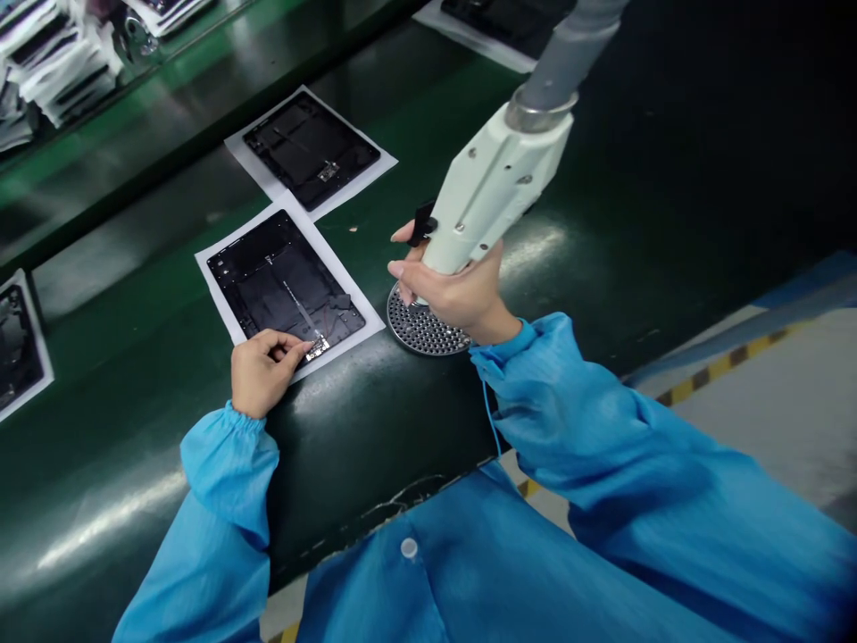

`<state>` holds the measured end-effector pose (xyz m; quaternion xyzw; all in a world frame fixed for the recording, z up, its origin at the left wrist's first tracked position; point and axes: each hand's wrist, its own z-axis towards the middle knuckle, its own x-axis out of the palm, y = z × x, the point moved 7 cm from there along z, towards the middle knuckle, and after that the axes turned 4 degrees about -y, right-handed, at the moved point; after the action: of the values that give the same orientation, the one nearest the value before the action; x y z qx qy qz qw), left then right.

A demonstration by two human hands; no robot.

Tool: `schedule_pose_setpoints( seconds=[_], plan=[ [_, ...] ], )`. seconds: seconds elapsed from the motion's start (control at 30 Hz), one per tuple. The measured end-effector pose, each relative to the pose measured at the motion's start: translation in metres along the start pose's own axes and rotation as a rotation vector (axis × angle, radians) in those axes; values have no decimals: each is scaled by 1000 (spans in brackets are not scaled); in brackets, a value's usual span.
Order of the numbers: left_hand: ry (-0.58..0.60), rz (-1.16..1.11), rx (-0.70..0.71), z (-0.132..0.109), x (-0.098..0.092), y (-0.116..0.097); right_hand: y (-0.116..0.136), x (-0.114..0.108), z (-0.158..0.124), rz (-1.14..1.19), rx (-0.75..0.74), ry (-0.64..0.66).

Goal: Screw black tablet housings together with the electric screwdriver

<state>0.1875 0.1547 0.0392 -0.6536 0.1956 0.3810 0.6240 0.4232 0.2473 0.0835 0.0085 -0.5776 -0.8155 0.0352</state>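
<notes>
My right hand (461,290) wraps around the lower end of a pale green electric screwdriver (499,192), with a black lever near the fingers. Its lower tip, partly hidden by the hand, is above a round tray full of small holes (428,330). My left hand (266,368) is closed, thumb and forefinger together at a small circuit board (318,346) on the near corner of an opened black tablet housing (268,277). Whether anything is pinched there is hidden. The housing lies on a white sheet (361,332).
Another tablet housing (312,147) lies on white paper just beyond. A further one (17,344) is at the left edge, and one (509,22) at the top. Stacked white sheets (60,62) stand on the shelf at back left. A grey tube (576,49) rises from the screwdriver.
</notes>
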Motion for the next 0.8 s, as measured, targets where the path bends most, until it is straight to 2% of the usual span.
schedule_pose_setpoints(
  seconds=[0.23, 0.43, 0.6, 0.8],
  plan=[
    [-19, -65, -39, -1, -7, -1, 0, 3, 0, -26, -8, 41],
    [-17, -116, -55, -1, -9, 2, -1, 7, -5, -63, 18, 132],
    [27, -109, -21, -1, -6, 1, -1, 7, -7, -114, 19, 121],
    [68, -102, -4, 0, 2, -1, 11, 0, -7, -58, -93, 83]
  ],
)
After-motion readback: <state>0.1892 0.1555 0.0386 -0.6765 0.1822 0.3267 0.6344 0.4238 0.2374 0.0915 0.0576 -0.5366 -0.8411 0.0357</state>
